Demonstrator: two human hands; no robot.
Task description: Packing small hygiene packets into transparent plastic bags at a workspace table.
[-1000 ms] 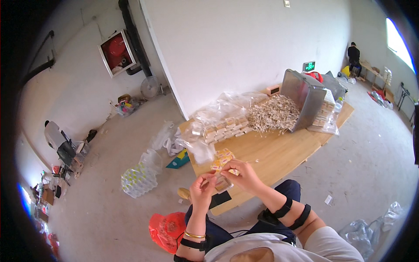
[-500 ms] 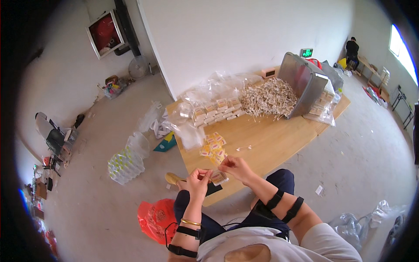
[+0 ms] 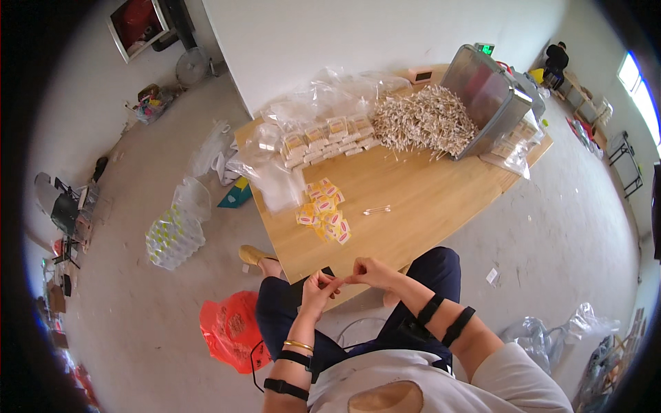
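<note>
- Left grip (image 3: 316,294) and right grip (image 3: 374,273) meet at the fingertips near the front edge of the bench (image 3: 420,196); whether they pinch something small or only press together, I cannot tell.
- Yellow-and-white packets (image 3: 322,210) lie in a loose, overlapping heap on the bench, beyond the left grip.
- Loose swabs (image 3: 376,210) lie side by side to the right of that heap, apart from both hands.
- Farther back, a swab pile (image 3: 423,122) spreads beside a tilted grey bin (image 3: 482,96).
- Stacked swab packs (image 3: 329,141) stand left of the pile, with clear plastic (image 3: 330,96) behind them.
- On the floor, a red bag (image 3: 231,330) sits beside the person's left leg.
</note>
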